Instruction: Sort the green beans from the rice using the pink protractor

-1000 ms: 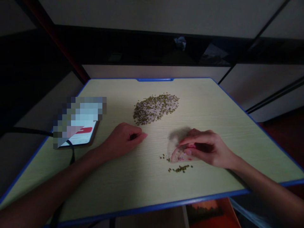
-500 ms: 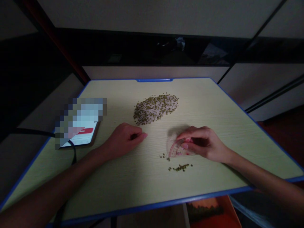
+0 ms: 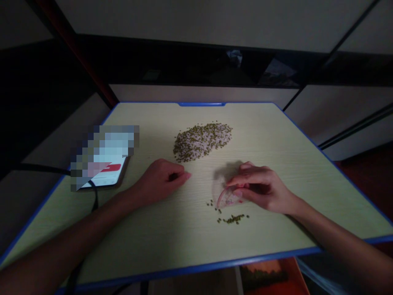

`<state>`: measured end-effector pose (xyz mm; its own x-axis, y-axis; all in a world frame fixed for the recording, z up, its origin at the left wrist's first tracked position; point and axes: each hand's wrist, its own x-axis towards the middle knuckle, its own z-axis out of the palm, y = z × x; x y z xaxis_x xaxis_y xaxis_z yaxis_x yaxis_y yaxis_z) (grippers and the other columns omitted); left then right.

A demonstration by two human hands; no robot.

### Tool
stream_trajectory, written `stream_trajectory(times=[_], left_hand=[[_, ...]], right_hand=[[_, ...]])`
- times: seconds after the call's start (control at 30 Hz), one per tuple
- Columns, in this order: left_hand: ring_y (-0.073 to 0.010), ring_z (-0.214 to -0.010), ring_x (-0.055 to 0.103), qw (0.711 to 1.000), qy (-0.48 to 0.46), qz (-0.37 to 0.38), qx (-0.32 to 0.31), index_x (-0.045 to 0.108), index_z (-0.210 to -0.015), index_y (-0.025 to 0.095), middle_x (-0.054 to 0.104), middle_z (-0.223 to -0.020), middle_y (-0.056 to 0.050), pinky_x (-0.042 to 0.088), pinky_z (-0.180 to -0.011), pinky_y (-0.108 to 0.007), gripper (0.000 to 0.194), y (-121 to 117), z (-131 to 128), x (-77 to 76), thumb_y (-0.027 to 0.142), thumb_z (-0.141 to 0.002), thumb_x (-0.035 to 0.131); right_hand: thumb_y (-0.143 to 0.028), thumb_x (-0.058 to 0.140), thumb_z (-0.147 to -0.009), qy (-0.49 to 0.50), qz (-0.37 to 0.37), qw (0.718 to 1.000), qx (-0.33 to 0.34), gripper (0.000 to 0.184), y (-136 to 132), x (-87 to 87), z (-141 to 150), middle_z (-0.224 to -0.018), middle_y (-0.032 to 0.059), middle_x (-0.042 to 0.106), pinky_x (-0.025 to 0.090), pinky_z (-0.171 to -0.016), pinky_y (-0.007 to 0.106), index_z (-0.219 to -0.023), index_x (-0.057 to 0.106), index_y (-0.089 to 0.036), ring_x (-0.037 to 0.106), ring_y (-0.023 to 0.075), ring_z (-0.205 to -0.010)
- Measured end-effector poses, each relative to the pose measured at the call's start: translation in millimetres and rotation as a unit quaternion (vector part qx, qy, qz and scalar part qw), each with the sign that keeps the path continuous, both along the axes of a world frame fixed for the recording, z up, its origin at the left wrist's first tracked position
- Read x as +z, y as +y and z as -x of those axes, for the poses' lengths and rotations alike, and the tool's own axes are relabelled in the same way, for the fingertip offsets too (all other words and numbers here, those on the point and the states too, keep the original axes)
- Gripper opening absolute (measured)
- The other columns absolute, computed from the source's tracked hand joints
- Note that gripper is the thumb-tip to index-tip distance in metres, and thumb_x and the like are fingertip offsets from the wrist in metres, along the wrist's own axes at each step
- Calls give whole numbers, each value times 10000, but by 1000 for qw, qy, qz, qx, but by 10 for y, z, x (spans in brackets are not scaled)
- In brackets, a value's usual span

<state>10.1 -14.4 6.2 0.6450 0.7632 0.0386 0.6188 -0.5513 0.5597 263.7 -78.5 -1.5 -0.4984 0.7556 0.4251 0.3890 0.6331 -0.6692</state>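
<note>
My right hand (image 3: 262, 188) pinches a clear protractor with pink markings (image 3: 225, 198) between thumb and fingers, tilted just over the table. Close to its lower edge lie a few loose green beans (image 3: 210, 203), and below them a small line of green beans (image 3: 235, 218). My left hand (image 3: 162, 178) rests on the tabletop, fingers curled in and thumb against the forefinger, with nothing visible in it. Beyond both hands spreads a large pile of green beans mixed with pale pinkish grains (image 3: 202, 140).
A phone with a lit screen (image 3: 107, 176), partly pixelated, lies at the left of the blue-edged table (image 3: 184, 237). A black cable (image 3: 95, 196) runs beside it. Under the front edge is an orange container (image 3: 294, 274). Pale cabinet panels (image 3: 202, 92) stand behind.
The protractor in my right hand has shifted slightly left and tilted more. My left hand and the pile stay as they were; the view has moved a little.
</note>
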Motion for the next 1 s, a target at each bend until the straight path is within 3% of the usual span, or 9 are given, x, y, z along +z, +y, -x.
stream_trajectory(times=[0.57,1.0], left_hand=[[-51,-411,261,1000,-8,-14,-4,295,-450,167,252,-419,65,195,-442,-206,386,7,1,-23,313,-779,435],[-53,-420,280,1000,0,-11,-1,300,-449,165,272,-420,60,203,-449,-209,386,4,-9,-7,316,-779,433]], right_hand=[[-115,597,-777,-8,9,1000,22,150,-51,20,-32,-666,14,685,376,-704,377,-892,667,-179,558,141,-602],[-164,595,-785,-15,9,1000,-24,106,-47,15,9,-598,15,646,378,-663,375,-850,679,-163,531,140,-542]])
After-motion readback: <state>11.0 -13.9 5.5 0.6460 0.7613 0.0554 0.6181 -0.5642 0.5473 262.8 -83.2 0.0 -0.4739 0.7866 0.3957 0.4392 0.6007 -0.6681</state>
